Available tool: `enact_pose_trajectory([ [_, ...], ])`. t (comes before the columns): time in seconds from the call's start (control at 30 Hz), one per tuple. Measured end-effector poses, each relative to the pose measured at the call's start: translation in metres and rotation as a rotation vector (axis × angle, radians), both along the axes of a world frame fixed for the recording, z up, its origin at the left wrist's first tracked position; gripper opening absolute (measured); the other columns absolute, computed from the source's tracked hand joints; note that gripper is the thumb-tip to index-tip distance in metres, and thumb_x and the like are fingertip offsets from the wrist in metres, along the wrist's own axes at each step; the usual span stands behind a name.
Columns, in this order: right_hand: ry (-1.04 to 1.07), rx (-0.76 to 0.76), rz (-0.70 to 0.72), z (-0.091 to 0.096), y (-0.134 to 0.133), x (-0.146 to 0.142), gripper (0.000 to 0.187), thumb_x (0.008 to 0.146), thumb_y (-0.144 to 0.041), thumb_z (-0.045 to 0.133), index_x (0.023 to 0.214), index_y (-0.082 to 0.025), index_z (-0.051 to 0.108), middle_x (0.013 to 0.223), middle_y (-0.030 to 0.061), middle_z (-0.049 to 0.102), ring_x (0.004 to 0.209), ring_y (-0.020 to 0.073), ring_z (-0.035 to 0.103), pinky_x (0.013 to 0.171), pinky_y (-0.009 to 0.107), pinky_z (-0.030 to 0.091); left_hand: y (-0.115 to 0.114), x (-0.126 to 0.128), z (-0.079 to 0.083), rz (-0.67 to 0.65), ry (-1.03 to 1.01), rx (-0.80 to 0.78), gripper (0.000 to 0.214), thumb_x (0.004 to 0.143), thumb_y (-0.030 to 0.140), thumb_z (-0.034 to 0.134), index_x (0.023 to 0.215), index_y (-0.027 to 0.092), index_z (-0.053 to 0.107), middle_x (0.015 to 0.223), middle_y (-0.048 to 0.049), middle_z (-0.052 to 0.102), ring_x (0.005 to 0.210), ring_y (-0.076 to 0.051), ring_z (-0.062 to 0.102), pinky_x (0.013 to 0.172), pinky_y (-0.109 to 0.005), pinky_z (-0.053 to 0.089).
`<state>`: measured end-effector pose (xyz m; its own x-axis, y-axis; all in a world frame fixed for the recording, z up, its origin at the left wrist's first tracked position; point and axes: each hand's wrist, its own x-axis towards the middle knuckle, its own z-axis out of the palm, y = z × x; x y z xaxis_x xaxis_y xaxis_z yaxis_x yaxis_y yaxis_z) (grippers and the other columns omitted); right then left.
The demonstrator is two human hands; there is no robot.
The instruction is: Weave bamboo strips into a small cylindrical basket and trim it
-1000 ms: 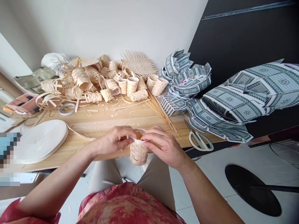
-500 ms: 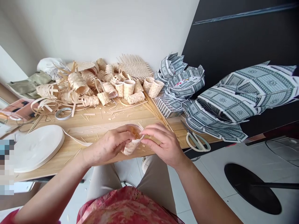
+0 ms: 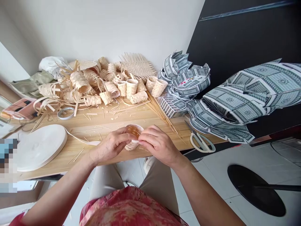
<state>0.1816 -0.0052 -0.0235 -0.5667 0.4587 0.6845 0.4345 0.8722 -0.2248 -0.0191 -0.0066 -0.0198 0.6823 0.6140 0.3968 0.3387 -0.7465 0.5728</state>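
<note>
Small woven basket (image 3: 132, 146) is held tilted, its mouth turned up towards the camera, just above the near edge of the wooden table (image 3: 98, 121) and between both hands. It is pinched at the rim by the left hand (image 3: 110, 147), thumb over the lip and fingers curled under the wall. The fingers of the right hand (image 3: 157, 144) are closed on the opposite side of the rim, where a white strip (image 3: 77, 139) is pressed on; that strip is fed from a flat white roll (image 3: 39, 147) lying to the left.

The basket is judged very light, made of thin pale splints, springy yet easily crushed or frayed. It is probably best taken by the rim and side wall with fingertip pressure only. Its surface is ribbed and matte, so little slipping is expected.

Further back, a heap of similar baskets (image 3: 105, 84) and loose shavings is seen, with thin sticks (image 3: 162, 114) fanned beside it. White-handled scissors (image 3: 202, 142) are laid to the right, near stiff folded shapes of patterned playing cards (image 3: 185, 78)
</note>
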Motion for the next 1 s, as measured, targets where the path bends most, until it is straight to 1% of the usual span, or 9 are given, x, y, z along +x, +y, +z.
enact_pose_trajectory([
  [0.17, -0.014, -0.020, 0.002, 0.000, 0.001, -0.002, 0.013, 0.085, -0.013, 0.052, 0.074, -0.014, 0.059, 0.074, 0.0055, 0.060, 0.073, 0.0178, 0.050, 0.068, 0.031, 0.043, -0.001, 0.001, -0.002, 0.058, -0.045, -0.074, 0.023, 0.088, 0.014, 0.040, 0.099, 0.019, 0.059, 0.091, -0.0050, 0.054, 0.086, -0.013, 0.053, 0.074, -0.024, 0.043],
  [0.3, -0.026, -0.053, 0.010, 0.002, 0.001, -0.004, 0.014, 0.085, -0.013, 0.053, 0.073, -0.013, 0.060, 0.072, 0.0057, 0.059, 0.073, 0.0175, 0.049, 0.067, 0.030, 0.043, -0.001, 0.002, 0.001, 0.043, -0.052, -0.111, 0.019, 0.087, 0.015, 0.043, 0.095, 0.016, 0.060, 0.089, -0.0047, 0.054, 0.083, -0.012, 0.052, 0.073, -0.024, 0.042],
  [0.4, -0.038, -0.066, 0.003, 0.002, 0.001, -0.005, 0.013, 0.084, -0.015, 0.055, 0.072, -0.013, 0.059, 0.072, 0.0051, 0.058, 0.072, 0.0168, 0.048, 0.067, 0.029, 0.042, 0.001, 0.006, -0.001, 0.069, -0.126, -0.119, 0.013, 0.084, 0.019, 0.051, 0.083, 0.015, 0.063, 0.078, -0.0025, 0.054, 0.074, -0.011, 0.053, 0.067, -0.022, 0.042],
  [0.47, -0.038, -0.065, -0.007, 0.001, 0.000, -0.005, 0.014, 0.084, -0.015, 0.056, 0.070, -0.012, 0.059, 0.071, 0.0051, 0.058, 0.071, 0.0164, 0.048, 0.067, 0.029, 0.042, 0.002, 0.010, -0.006, 0.118, -0.196, -0.100, 0.014, 0.083, 0.021, 0.054, 0.075, 0.014, 0.063, 0.071, -0.0010, 0.053, 0.068, -0.010, 0.052, 0.062, -0.020, 0.042],
  [0.53, -0.034, -0.071, -0.022, 0.000, 0.000, -0.005, 0.014, 0.083, -0.016, 0.057, 0.069, -0.012, 0.059, 0.070, 0.0049, 0.058, 0.070, 0.0162, 0.048, 0.067, 0.029, 0.042, 0.003, 0.014, -0.011, 0.157, -0.233, -0.064, 0.015, 0.082, 0.022, 0.055, 0.071, 0.014, 0.063, 0.069, -0.0005, 0.053, 0.065, -0.009, 0.052, 0.059, -0.019, 0.041],
  [0.77, -0.040, -0.113, -0.061, 0.000, 0.000, -0.004, 0.010, 0.080, -0.016, 0.061, 0.070, -0.014, 0.059, 0.071, 0.0037, 0.058, 0.070, 0.0164, 0.049, 0.066, 0.029, 0.041, 0.002, 0.017, -0.018, 0.151, -0.272, 0.064, 0.010, 0.081, 0.020, 0.055, 0.079, 0.016, 0.064, 0.073, -0.0015, 0.056, 0.068, -0.010, 0.054, 0.061, -0.019, 0.043],
  [0.9, -0.023, -0.131, -0.076, 0.000, -0.001, -0.005, 0.010, 0.080, -0.015, 0.060, 0.071, -0.015, 0.058, 0.071, 0.0035, 0.058, 0.072, 0.0173, 0.049, 0.066, 0.029, 0.042, 0.001, 0.016, -0.022, 0.152, -0.300, 0.067, 0.011, 0.082, 0.020, 0.055, 0.087, 0.018, 0.064, 0.076, -0.0018, 0.057, 0.071, -0.011, 0.055, 0.065, -0.021, 0.044],
  [1.0, 0.026, -0.203, -0.060, 0.002, -0.002, -0.003, 0.006, 0.080, -0.016, 0.061, 0.074, -0.015, 0.059, 0.075, 0.0044, 0.059, 0.075, 0.0179, 0.051, 0.067, 0.030, 0.043, 0.000, 0.015, -0.023, 0.157, -0.309, 0.043, 0.012, 0.082, 0.020, 0.054, 0.085, 0.019, 0.066, 0.074, -0.0011, 0.055, 0.069, -0.010, 0.054, 0.063, -0.021, 0.044],
])
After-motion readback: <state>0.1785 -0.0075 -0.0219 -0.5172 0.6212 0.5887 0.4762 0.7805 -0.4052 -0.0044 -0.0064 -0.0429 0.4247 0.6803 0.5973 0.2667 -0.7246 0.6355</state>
